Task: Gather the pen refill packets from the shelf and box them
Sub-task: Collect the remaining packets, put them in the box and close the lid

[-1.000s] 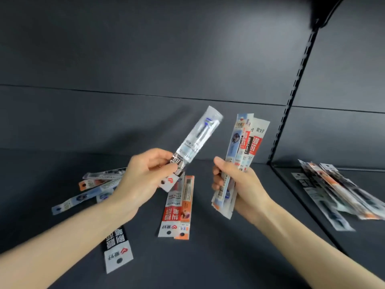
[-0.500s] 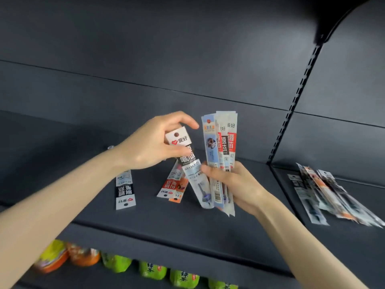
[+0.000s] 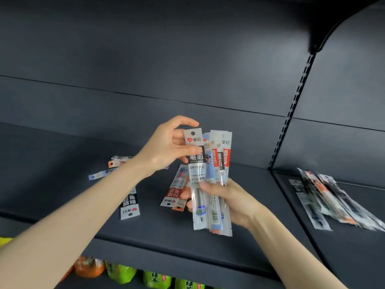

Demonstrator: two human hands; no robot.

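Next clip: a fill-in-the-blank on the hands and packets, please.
The left hand pinches the ___ end of the clear black-labelled refill packet.
The right hand grips the fan of red-and-blue plastic packets by its ___ half.
Bottles under the dark grey metal shelf have ___ labels.
Missing: top, lower, green.

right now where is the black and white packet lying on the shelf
In the head view the black and white packet lies on the shelf left of centre, partly hidden behind the left forearm, with red packets to its right.

The dark shelf [image 3: 158, 232] bears loose refill packets [image 3: 129, 203] at left and a pile [image 3: 325, 201] at right.
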